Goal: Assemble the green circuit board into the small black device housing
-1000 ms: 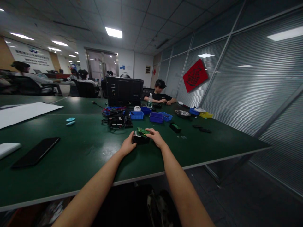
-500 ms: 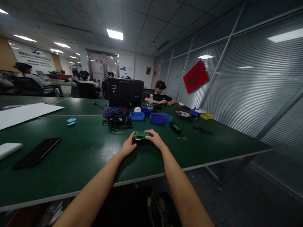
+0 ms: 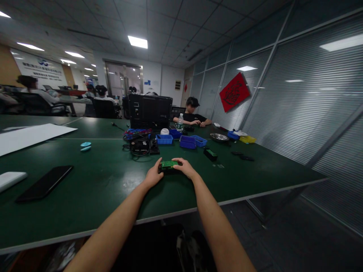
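A green circuit board point(image 3: 169, 164) lies level at the top of a black casing point(image 3: 170, 171) near the middle of the green table. Around the casing's left end my left hand point(image 3: 154, 173) is closed, thumb on the near side. My right hand point(image 3: 185, 168) grips the board's right end from above, its fingers bent over the edge. Whether the board sits fully inside the casing cannot be made out. To the right stands another black casing with a green board point(image 3: 210, 153), apart from my hands.
Blue bins point(image 3: 187, 142), a black power adapter point(image 3: 139, 145) with cables and a monitor point(image 3: 150, 109) stand beyond my hands. A metal dish point(image 3: 219, 137) is at the right. A black phone-like slab point(image 3: 45, 183) lies left. Across the table sits a person point(image 3: 192, 113).
The circuit board has come down from a tilted position to lie flatter on the black casing. My right hand has dropped slightly with it; my left hand has stayed almost still.
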Demonstrator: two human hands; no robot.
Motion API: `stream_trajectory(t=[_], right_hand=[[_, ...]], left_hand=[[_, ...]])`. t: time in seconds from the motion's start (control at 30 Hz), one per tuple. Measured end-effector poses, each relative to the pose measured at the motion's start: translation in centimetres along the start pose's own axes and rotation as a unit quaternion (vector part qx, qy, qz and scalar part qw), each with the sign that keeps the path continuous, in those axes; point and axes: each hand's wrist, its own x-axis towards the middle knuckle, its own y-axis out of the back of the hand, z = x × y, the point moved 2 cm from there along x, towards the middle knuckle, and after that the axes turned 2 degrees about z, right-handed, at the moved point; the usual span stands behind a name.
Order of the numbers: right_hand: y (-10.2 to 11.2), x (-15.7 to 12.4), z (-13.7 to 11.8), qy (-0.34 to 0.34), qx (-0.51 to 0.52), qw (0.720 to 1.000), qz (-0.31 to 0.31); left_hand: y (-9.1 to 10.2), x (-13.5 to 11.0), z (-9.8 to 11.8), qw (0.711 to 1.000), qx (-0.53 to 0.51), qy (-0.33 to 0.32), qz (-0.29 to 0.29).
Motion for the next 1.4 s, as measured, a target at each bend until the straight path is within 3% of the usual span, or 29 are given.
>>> stream_trajectory(t=[0.2, 0.37, 0.5, 0.67, 0.87, 0.97, 1.13, 1.4], right_hand=[[-0.1, -0.3, -0.4, -0.042, 0.009, 0.999, -0.009], [-0.2, -0.4, -0.6, -0.062, -0.042, 0.997, -0.028], [-0.3, 0.1, 0.6, -0.074, -0.1, 0.992, 0.023], [1.2, 0.2, 2.1, -0.193, -0.2, 0.946, 0.167], [2.1, 0.0, 2.0, -0.284, -0.3, 0.89, 0.192], [1.5, 0.2, 1.9, -0.272, -0.319, 0.889, 0.187], [0.2, 0.2, 1.7, -0.187, -0.287, 0.921, 0.187], [-1.2, -0.1, 1.3, -0.129, -0.288, 0.94, 0.13]], left_hand=[[-0.1, 0.1, -0.2, 1.0, -0.023, -0.004, 0.007], [-0.4, 0.4, -0.9, 0.999, -0.024, -0.006, 0.029], [-0.7, 0.6, -1.2, 0.998, -0.039, 0.012, 0.038], [-0.8, 0.6, -1.3, 0.998, -0.041, 0.022, 0.038], [-0.9, 0.7, -1.7, 0.998, -0.039, 0.016, 0.039], [-0.9, 0.6, -1.6, 0.998, -0.038, 0.017, 0.039], [-0.7, 0.5, -1.2, 0.998, -0.04, 0.023, 0.033], [-0.7, 0.5, -1.2, 0.999, -0.035, 0.019, 0.034]])
